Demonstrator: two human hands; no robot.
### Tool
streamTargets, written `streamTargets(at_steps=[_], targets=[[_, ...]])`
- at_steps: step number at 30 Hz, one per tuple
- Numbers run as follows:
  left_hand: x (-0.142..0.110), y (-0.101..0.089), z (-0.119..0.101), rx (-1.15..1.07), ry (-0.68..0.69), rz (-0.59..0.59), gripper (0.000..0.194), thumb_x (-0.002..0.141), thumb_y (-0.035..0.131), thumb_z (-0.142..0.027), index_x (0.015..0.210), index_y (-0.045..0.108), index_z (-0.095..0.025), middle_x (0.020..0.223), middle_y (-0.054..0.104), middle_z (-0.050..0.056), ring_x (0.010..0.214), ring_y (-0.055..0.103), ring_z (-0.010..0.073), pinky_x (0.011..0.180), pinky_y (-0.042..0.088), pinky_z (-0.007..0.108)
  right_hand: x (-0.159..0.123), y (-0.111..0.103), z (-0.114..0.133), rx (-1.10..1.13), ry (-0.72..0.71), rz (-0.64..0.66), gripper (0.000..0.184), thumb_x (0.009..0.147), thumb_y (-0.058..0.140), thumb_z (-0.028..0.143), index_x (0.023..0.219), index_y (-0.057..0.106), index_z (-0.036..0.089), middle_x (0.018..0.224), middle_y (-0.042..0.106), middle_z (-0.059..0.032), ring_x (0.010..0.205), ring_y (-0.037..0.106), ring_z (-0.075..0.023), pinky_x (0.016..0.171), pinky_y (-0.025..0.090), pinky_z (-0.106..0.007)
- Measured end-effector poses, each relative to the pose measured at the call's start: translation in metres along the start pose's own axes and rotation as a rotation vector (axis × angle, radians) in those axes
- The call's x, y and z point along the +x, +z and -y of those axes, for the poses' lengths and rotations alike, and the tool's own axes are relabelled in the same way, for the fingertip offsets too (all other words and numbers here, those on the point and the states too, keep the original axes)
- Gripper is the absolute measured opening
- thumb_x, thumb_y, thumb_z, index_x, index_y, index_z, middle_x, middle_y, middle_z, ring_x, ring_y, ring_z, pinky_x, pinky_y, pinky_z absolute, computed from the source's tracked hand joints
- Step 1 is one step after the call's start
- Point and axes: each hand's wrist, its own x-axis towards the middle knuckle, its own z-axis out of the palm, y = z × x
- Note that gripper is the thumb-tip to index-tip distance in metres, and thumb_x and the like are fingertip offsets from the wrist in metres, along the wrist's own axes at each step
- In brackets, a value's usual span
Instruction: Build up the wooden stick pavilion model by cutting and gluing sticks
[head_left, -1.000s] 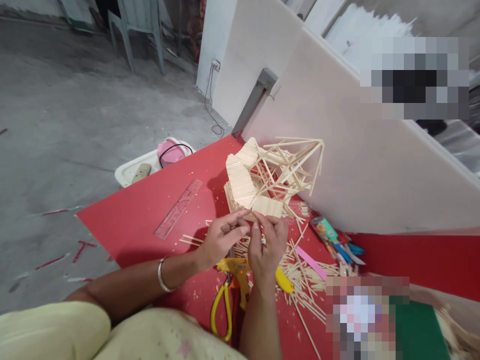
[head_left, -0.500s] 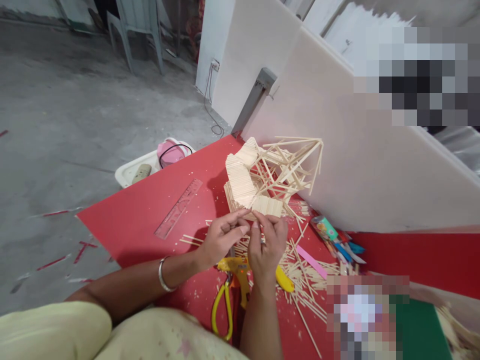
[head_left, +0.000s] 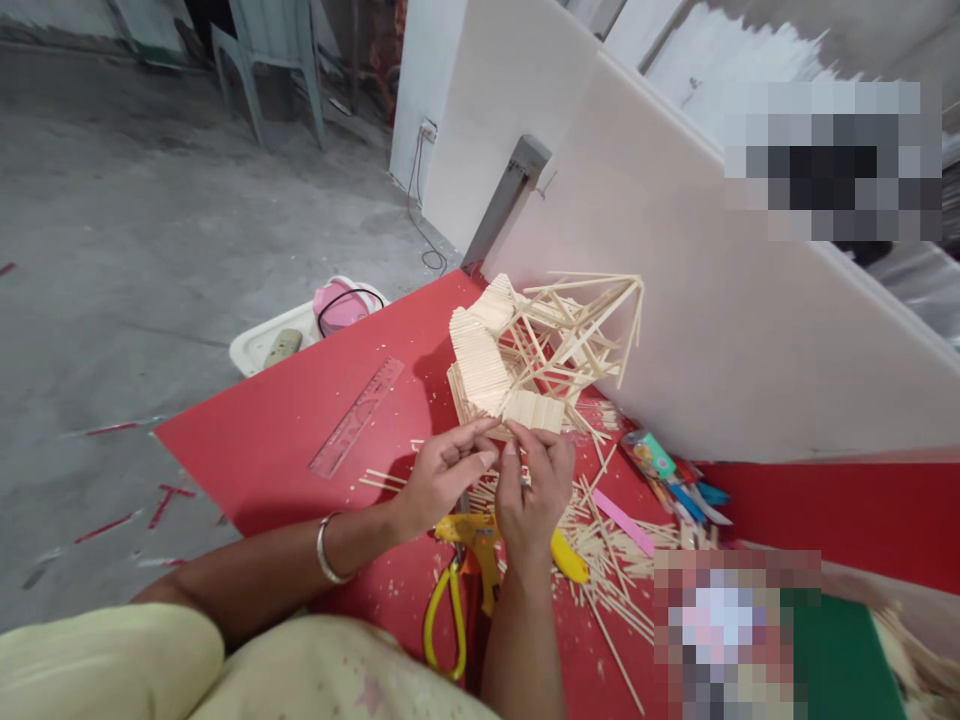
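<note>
A model made of thin wooden sticks (head_left: 480, 360) stands on the red tabletop, with slatted curved panels on the left and an open lattice of sticks on the right. At its near edge, beside a flat slatted panel (head_left: 534, 410), my two hands meet. My left hand (head_left: 448, 475) has its index finger reaching to that edge, the other fingers curled. My right hand (head_left: 534, 490) is pinched, thumb and index fingertips close to the left ones. Whatever is between the fingertips is too small to make out. Under my hands lie a yellow glue gun (head_left: 472, 530) and yellow-handled pliers (head_left: 445, 620).
Loose sticks (head_left: 600, 550) are scattered to the right, with a pink strip (head_left: 624, 522) among them. A clear ruler (head_left: 356, 418) lies left. Packaged tools (head_left: 675, 480) sit against the white partition (head_left: 637, 240). A white tray (head_left: 247, 350) is beyond the table's left edge.
My hands and the model hold nearly the same position. Only a slight shift of the camera view shows.
</note>
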Motion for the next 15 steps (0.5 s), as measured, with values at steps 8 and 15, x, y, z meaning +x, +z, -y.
streamTargets(at_steps=[8,15], targets=[[-0.0003,-0.0012,0.0015,0.009,0.003,0.001,0.045,0.087,0.07,-0.033,0.129,0.066,-0.016,0.086,0.064,0.004,0.068,0.053,0.0107,0.062,0.044,0.022,0.0017,-0.0001,0.0016,0.03,-0.016,-0.072,0.026,0.092,0.057,0.017,0.115,0.068,0.021,0.098,0.061,-0.0074,0.093,0.058,-0.0192,0.083,0.05,-0.039],[0.0003,-0.0015,0.0016,-0.002,0.011,0.004,0.044,0.087,0.07,-0.032,0.128,0.066,-0.015,0.084,0.064,0.004,0.067,0.053,0.0107,0.061,0.043,0.023,0.0018,-0.0009,0.003,0.004,-0.018,-0.066,0.023,0.093,0.057,0.019,0.113,0.068,0.022,0.097,0.062,-0.0072,0.094,0.059,-0.0193,0.083,0.051,-0.039]])
